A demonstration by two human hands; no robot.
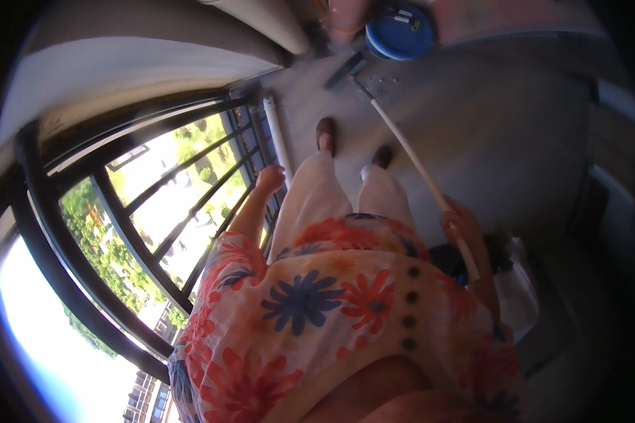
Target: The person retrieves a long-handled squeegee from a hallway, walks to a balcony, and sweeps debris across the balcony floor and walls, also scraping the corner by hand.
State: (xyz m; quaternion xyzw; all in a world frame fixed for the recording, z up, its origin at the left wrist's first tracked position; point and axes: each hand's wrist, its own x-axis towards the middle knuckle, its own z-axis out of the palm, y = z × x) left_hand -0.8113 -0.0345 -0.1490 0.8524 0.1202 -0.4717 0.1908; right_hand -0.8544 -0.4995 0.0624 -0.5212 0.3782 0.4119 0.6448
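My right hand (459, 219) is wrapped around the long pale handle (405, 140) of a broom, whose upper end runs back along my forearm. The handle slants away across the floor to a dark, blurred broom head (345, 70). Small bits of light debris (385, 80) lie on the floor just right of the head. At my left side, my left hand (271, 178) hangs beside the dark metal railing, its fingers curled and partly hidden. No object shows in it. Whether it touches the railing cannot be told.
A round blue-lidded bucket (399, 33) stands beyond the debris, with small items on its lid. Dark railing bars (137, 246) border my left, with trees and buildings far below. A white pipe (277, 135) rises near the railing. Dark and translucent bags (516, 288) sit at my right.
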